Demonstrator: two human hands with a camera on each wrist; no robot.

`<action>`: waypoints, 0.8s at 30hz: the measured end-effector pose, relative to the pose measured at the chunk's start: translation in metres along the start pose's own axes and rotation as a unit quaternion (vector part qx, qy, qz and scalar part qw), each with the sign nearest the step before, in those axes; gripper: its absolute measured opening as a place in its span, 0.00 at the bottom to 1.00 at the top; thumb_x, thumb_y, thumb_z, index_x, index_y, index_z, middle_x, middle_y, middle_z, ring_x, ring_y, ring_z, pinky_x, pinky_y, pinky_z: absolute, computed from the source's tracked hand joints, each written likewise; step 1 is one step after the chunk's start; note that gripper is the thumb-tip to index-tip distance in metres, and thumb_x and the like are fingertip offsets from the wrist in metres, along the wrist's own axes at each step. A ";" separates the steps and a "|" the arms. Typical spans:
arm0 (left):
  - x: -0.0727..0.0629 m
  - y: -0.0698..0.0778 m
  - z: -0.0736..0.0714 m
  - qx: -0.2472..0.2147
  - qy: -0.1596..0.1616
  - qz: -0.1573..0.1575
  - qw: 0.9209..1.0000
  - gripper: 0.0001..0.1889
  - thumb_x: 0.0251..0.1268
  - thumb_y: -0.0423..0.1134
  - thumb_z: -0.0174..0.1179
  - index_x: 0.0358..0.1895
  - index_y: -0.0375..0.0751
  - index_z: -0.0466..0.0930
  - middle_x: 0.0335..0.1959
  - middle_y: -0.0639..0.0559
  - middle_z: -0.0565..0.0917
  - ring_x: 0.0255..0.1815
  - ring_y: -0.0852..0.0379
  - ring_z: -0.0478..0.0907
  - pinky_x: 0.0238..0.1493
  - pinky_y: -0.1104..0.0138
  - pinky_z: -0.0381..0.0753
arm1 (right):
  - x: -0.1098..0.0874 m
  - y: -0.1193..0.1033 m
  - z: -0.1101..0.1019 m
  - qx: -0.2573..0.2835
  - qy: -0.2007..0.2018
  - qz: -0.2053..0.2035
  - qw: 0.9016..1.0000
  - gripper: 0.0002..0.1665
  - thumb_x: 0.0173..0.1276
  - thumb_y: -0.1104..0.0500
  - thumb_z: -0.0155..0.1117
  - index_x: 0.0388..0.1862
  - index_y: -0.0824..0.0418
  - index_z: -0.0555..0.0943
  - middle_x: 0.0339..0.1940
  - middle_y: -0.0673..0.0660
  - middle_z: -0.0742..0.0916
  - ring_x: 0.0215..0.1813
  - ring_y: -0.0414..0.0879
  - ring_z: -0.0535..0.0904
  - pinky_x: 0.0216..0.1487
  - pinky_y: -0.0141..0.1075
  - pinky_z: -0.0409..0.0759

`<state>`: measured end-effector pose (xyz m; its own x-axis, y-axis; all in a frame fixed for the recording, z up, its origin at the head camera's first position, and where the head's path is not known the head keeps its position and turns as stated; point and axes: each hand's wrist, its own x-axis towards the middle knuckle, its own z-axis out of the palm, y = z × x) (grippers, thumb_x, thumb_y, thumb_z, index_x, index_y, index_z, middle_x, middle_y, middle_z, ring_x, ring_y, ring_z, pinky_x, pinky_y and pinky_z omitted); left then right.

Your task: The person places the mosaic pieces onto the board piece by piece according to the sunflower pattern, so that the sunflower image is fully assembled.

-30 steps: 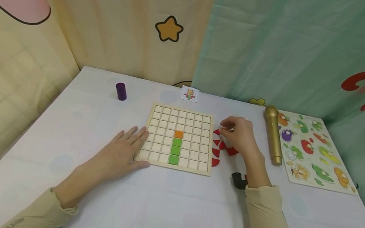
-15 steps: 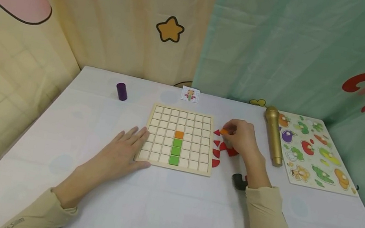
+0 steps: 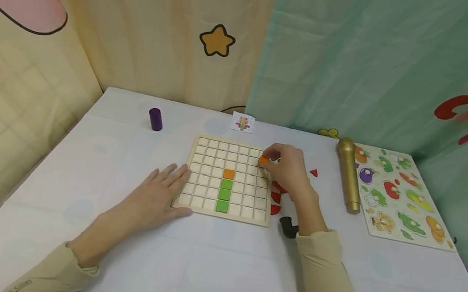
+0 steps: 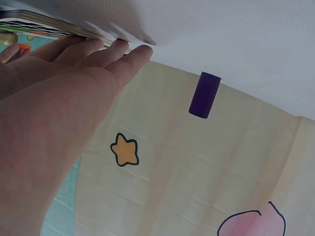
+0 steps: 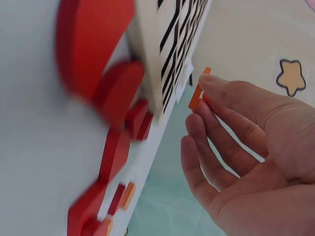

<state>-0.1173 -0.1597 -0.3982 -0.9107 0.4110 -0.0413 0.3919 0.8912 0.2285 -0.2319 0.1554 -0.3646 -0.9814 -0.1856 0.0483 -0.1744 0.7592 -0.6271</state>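
Observation:
My left hand [image 3: 157, 195] lies flat with fingers spread, its fingertips on the left edge of a wooden grid board [image 3: 214, 181]. Over the board's upper right corner, my right hand [image 3: 289, 167] pinches an orange square tile [image 3: 263, 160] between thumb and fingertips. The right wrist view shows this tile [image 5: 199, 91] held on edge, clear of the board. One orange tile [image 3: 228, 174] sits in the grid above a column of green tiles [image 3: 224, 194]. Several red pieces [image 3: 276, 197] lie along the board's right side, partly hidden by my right hand and forearm.
A small picture card [image 3: 243, 122] lies behind the board. A purple cylinder [image 3: 155, 119] stands at the back left. To the right are a gold microphone [image 3: 349, 174] and a vegetable puzzle board [image 3: 418, 198]. A black bent piece [image 3: 288, 227] lies beside my right sleeve.
My right hand has picked up the orange tile from beside the board and carried it left over the board's upper right corner. My left hand has stayed in place.

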 end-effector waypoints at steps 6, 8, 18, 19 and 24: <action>0.002 0.002 0.001 0.000 0.001 0.003 1.000 0.50 0.74 0.64 0.60 0.84 0.33 0.53 0.86 0.38 0.54 0.87 0.34 0.50 0.83 0.36 0.52 | 0.006 -0.020 0.016 0.003 -0.030 -0.051 0.998 0.11 0.67 0.64 0.77 0.48 0.62 0.89 0.47 0.59 0.90 0.53 0.54 0.84 0.58 0.48 0.84; 0.002 0.001 0.001 0.001 0.001 0.003 1.000 0.50 0.75 0.64 0.60 0.84 0.33 0.52 0.87 0.39 0.53 0.87 0.35 0.49 0.83 0.37 0.52 | 0.010 -0.027 0.022 -0.002 -0.042 -0.071 0.997 0.11 0.66 0.64 0.78 0.47 0.62 0.89 0.45 0.58 0.91 0.52 0.54 0.84 0.57 0.47 0.84; 0.001 -0.002 0.001 0.002 -0.002 0.001 1.000 0.50 0.74 0.64 0.60 0.85 0.34 0.52 0.87 0.39 0.53 0.87 0.35 0.49 0.83 0.37 0.51 | 0.027 -0.050 0.051 -0.012 -0.099 -0.113 0.989 0.08 0.66 0.64 0.77 0.44 0.61 0.88 0.42 0.54 0.91 0.47 0.49 0.84 0.55 0.40 0.85; 0.001 -0.002 0.001 0.002 -0.003 0.002 1.000 0.50 0.74 0.65 0.60 0.85 0.34 0.52 0.87 0.39 0.53 0.87 0.35 0.49 0.83 0.37 0.51 | 0.028 -0.051 0.053 -0.017 -0.101 -0.115 0.988 0.08 0.67 0.65 0.77 0.44 0.61 0.89 0.42 0.54 0.91 0.47 0.48 0.84 0.56 0.40 0.85; 0.001 -0.003 0.002 0.000 -0.003 0.001 1.000 0.50 0.74 0.65 0.60 0.85 0.34 0.52 0.87 0.39 0.53 0.87 0.35 0.49 0.83 0.36 0.51 | 0.031 -0.055 0.059 -0.028 -0.109 -0.114 0.987 0.07 0.68 0.65 0.76 0.43 0.61 0.89 0.43 0.55 0.91 0.46 0.48 0.84 0.56 0.40 0.85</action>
<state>-0.1190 -0.1612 -0.4011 -0.9090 0.4144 -0.0457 0.3944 0.8903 0.2278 -0.2478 0.0710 -0.3741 -0.8763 -0.4817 0.0105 -0.3995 0.7143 -0.5745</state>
